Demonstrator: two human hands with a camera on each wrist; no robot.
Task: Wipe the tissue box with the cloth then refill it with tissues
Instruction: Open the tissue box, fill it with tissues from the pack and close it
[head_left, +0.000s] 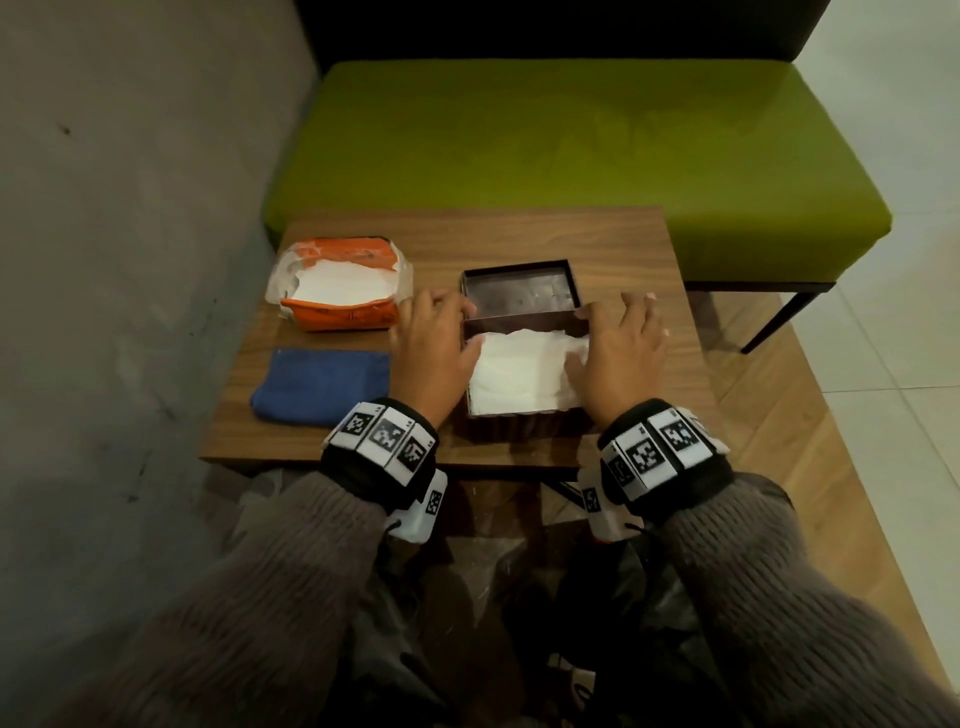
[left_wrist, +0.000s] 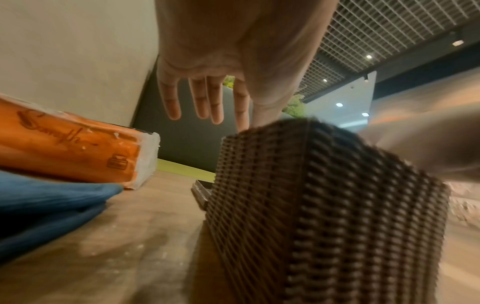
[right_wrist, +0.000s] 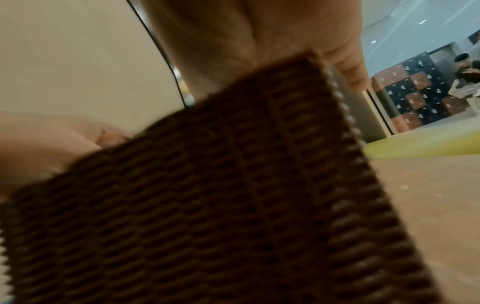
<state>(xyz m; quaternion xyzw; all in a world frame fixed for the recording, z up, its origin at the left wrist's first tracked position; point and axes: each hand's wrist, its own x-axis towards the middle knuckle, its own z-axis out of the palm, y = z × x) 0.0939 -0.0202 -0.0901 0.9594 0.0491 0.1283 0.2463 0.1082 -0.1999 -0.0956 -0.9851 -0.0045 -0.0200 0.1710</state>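
The brown woven tissue box stands uncovered at the table's front, with a stack of white tissues inside. Its dark lid lies upside down just behind it. My left hand rests over the box's left edge with straight fingers and its thumb on the tissues. My right hand lies over the right edge the same way, thumb pressing the tissues. The left wrist view shows the left hand with fingers hanging straight above the box. In the right wrist view the box wall hides most of the right hand.
A folded blue cloth lies at the front left of the wooden table. Behind it sits an opened orange tissue pack with white tissues showing. A green bench stands beyond the table, and a grey wall is to the left.
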